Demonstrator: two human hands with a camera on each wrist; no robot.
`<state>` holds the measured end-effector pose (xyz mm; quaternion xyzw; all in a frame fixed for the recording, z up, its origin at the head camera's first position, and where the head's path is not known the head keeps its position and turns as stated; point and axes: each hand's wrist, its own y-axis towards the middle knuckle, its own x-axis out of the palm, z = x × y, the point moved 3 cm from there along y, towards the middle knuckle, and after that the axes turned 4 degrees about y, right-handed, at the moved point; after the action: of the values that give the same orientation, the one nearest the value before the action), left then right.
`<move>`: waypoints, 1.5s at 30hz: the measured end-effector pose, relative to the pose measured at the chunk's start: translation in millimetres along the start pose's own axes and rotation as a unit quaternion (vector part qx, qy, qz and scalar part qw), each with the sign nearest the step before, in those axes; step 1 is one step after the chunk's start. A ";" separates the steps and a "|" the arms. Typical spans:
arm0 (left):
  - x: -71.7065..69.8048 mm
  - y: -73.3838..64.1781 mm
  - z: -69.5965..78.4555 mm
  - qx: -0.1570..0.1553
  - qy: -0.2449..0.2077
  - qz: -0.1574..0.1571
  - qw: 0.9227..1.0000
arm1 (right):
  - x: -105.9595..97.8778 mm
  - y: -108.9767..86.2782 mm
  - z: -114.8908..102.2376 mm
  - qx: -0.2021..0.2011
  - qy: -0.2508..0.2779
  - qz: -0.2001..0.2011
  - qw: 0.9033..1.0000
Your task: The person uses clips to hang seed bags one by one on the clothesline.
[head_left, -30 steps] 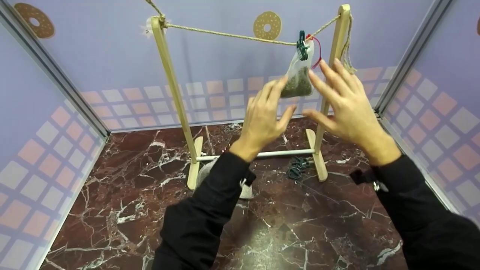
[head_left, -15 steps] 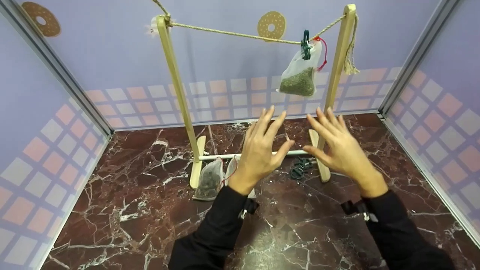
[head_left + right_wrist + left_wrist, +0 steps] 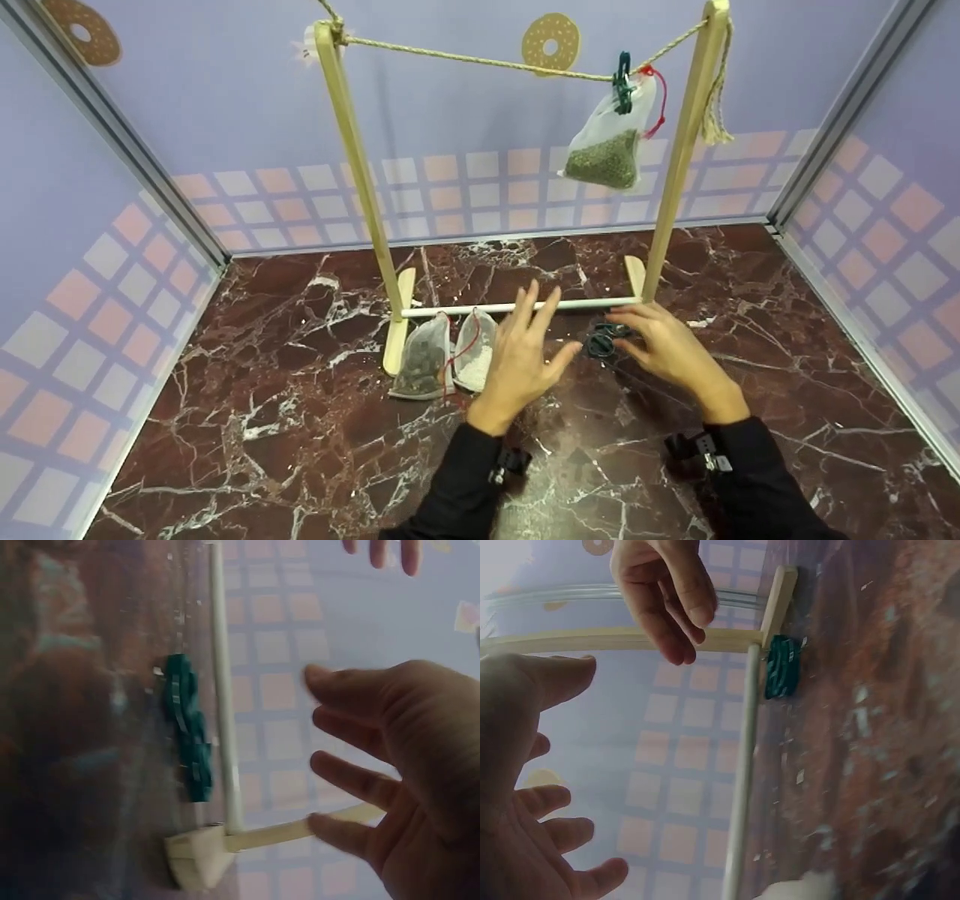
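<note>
My right hand (image 3: pixel 673 351) is over the dark green plastic clips (image 3: pixel 600 343) lying on the marble-patterned surface; its fingers are relaxed and hold nothing. In the right wrist view a gap separates the fingertips from the clips (image 3: pixel 186 720). My left hand (image 3: pixel 519 361), fingers spread, hovers beside a mesh bag of white grains (image 3: pixel 472 369) and overlaps its edge. Left of that lies a mesh bag of dark pieces (image 3: pixel 421 367) with a red cord. A third mesh bag, of green dried herb (image 3: pixel 604 159), hangs from the rope (image 3: pixel 465 57) by a green clip (image 3: pixel 622 84).
A wooden stand has a left post (image 3: pixel 356 165), a right post (image 3: pixel 686 150) and a white bar (image 3: pixel 585 304) low between them. Its right foot (image 3: pixel 635 274) is close behind the clips. Patterned walls (image 3: pixel 465 127) enclose the surface on the back and both sides.
Both hands have come down from around the hanging bag. The right hand has reached the loose clips, while the left has lowered to beside the lying bags. The hanging bag stays on the rope.
</note>
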<state>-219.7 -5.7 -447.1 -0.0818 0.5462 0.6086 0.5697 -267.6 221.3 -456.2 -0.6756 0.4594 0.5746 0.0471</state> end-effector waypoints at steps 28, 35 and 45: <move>32.8 -35.9 3.4 -0.088 0.054 -0.287 0.952 | 32.6 -18.4 -19.2 0.094 -0.040 -0.123 0.987; 32.4 -34.7 2.1 -0.084 0.061 -0.292 0.951 | 35.5 -15.7 -20.9 0.083 -0.051 -0.122 0.988; 27.8 -30.2 -2.2 -0.065 0.052 -0.259 0.962 | 37.6 -8.9 -31.9 0.024 -0.042 -0.099 0.994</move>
<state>-206.5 1.9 -485.3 -0.2888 0.4946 0.4696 0.6719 -241.4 186.2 -480.4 -0.6916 0.4019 0.5839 0.1392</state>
